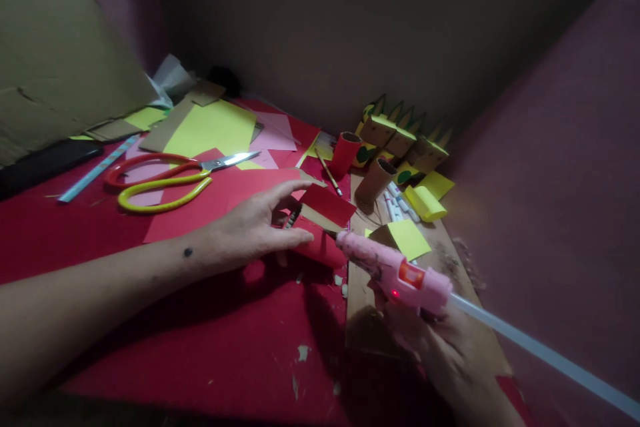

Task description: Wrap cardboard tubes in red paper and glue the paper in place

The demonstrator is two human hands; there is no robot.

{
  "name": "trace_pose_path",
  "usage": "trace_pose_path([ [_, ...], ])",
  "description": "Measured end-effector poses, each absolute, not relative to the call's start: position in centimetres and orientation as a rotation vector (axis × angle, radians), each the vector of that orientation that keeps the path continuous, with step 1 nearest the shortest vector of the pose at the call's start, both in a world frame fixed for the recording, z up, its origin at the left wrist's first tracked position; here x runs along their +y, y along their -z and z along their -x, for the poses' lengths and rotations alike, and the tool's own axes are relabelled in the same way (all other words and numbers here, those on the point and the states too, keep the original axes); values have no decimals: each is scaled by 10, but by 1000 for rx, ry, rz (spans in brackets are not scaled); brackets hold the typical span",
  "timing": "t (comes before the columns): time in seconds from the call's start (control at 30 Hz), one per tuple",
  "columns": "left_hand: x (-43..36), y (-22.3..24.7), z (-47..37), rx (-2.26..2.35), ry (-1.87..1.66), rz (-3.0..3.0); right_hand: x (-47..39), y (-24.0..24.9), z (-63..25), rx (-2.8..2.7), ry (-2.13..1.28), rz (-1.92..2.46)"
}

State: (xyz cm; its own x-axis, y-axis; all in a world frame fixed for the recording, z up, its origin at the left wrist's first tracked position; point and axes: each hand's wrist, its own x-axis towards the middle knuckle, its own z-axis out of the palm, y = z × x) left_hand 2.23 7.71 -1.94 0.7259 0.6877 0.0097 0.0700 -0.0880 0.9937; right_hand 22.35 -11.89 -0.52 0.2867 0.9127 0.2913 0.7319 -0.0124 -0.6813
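Head view: left hand (pixel 250 223), fingers gripping a red-papered roll (pixel 320 243); right hand (pixel 445 343), fingers wrapped round pink glue gun (pixel 383 261), nozzle beside the roll; scissors (pixel 210 165), left.

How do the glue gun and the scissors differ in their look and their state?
The glue gun is mostly pink, while the scissors have one red and one yellow handle. The glue gun is held in the right hand; the scissors lie on coloured paper, untouched. Both are hand tools.
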Motion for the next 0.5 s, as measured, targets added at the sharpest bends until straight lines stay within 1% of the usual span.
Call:
trace_pose_path([
  [0.17,78,19,-22,608,-582,-1618,-124,13,-227,-1392,-383,1754],
  [0.33,78,19,-22,582,-569,-1594,-126,16,-229,-1333,-593,1663],
  [0.5,79,20,-21,632,-588,-1594,-126,15,-229,-1309,-574,1651],
])
